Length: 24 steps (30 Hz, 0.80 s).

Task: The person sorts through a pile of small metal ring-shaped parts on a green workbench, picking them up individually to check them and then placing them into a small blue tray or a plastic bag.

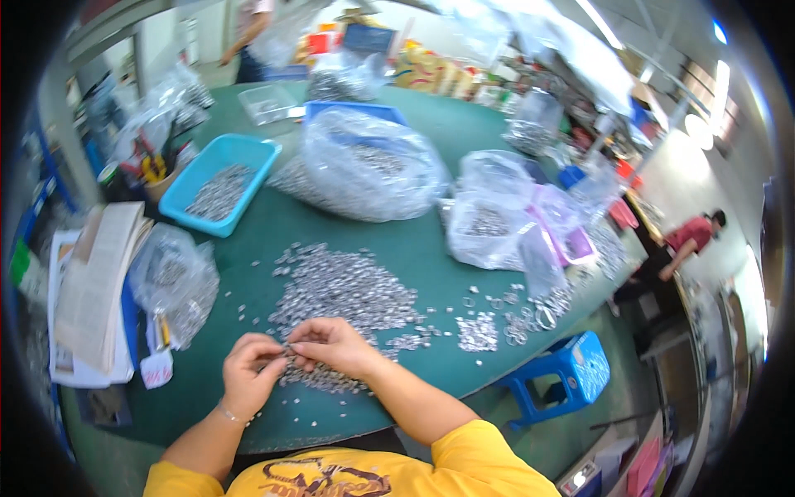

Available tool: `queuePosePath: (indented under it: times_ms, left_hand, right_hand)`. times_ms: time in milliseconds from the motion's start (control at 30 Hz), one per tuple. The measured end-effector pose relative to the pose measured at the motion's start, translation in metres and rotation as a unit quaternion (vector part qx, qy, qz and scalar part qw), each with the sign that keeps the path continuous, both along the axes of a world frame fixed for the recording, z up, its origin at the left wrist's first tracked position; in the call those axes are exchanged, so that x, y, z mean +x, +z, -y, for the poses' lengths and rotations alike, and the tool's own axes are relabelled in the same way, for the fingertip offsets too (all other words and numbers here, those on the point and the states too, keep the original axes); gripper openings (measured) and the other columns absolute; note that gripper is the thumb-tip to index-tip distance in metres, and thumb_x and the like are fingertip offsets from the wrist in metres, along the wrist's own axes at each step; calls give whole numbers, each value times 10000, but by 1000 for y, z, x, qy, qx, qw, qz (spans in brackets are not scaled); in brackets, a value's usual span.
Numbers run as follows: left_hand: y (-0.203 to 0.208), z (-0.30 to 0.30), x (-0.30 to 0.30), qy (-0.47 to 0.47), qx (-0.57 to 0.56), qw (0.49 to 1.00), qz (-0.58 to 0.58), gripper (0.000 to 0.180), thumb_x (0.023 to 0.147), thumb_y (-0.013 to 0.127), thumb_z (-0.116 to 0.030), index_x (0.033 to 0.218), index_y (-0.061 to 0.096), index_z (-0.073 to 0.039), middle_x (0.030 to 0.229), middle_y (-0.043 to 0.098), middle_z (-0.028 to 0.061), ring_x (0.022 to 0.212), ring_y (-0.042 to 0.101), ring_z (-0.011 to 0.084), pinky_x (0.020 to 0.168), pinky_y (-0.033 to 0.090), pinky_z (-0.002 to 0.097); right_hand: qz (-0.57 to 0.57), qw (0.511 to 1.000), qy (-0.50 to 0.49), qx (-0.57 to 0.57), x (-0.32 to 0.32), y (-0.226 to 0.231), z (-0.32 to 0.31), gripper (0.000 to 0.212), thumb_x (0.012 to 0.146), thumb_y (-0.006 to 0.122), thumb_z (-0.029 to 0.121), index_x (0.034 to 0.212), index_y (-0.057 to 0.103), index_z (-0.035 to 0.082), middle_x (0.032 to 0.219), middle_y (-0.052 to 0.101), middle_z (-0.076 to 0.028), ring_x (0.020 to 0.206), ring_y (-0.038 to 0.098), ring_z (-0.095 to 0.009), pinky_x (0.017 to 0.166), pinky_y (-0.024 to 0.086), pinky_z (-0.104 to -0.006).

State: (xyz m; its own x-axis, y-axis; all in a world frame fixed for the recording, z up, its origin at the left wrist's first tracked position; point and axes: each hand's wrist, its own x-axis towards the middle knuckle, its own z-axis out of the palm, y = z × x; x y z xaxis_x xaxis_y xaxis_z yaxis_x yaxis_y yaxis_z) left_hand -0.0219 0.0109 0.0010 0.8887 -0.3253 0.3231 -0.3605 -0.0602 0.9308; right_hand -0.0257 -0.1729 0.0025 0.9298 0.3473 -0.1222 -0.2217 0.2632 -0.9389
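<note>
Both of my hands meet over the near part of a heap of small silvery metal pieces (344, 286) on the green table (248, 277). The fingers of my left hand (251, 369) are pinched together, and a bracelet circles that wrist. Close against it, my right hand (335, 344) is pinched as well. What sits between the fingertips is too small to make out. Loose pieces lie below and around both hands. To the right is a smaller, flat patch of shiny pieces (477, 331), with several metal rings (517, 325) beyond it.
A turquoise tray (263, 157) of pieces stands at the back left. Large clear bags (373, 137) of parts fill the middle back. Papers (99, 282) and a small bag (170, 277) lie left. A blue stool (530, 389) stands right of the table. Two people are farther off.
</note>
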Motion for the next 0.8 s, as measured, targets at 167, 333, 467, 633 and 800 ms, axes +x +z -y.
queuePosePath:
  times_ms: [167,333,467,633,800]
  left_hand:
    - [-9,-12,4,30,-24,998,-59,128,699,581,115,777,560,15,849,504,53,705,530,108,590,458,198]
    - [-11,-3,0,3,-38,995,-95,97,748,542,99,801,532,19,842,490,47,597,499,87,521,427,191]
    - [-15,-4,3,4,-48,993,-110,81,760,535,90,805,529,23,838,494,50,586,497,85,516,422,191]
    - [-20,-19,11,26,-62,994,-91,82,726,582,76,775,563,12,819,518,48,621,511,103,524,420,205]
    - [-15,-3,14,26,-36,995,-86,86,705,633,43,775,606,0,794,558,52,698,558,123,620,454,206]
  right_hand:
    - [-21,990,-121,75,12,19,6,212,846,534,54,1043,551,-26,836,615,-101,671,601,-135,578,505,-233]
    - [73,969,-235,28,22,45,32,134,835,554,52,944,517,-17,793,602,-84,658,620,-149,543,504,-224]
    - [340,832,-407,-164,45,85,55,64,764,589,16,798,547,-17,728,585,-90,594,570,-166,545,457,-282]
    - [484,614,-543,-307,118,125,104,100,770,602,64,837,583,-9,766,589,-121,697,577,-231,658,466,-299]
    - [277,708,-486,-430,151,99,200,339,717,597,70,1043,585,-21,1016,608,-192,879,608,-293,766,473,-354]
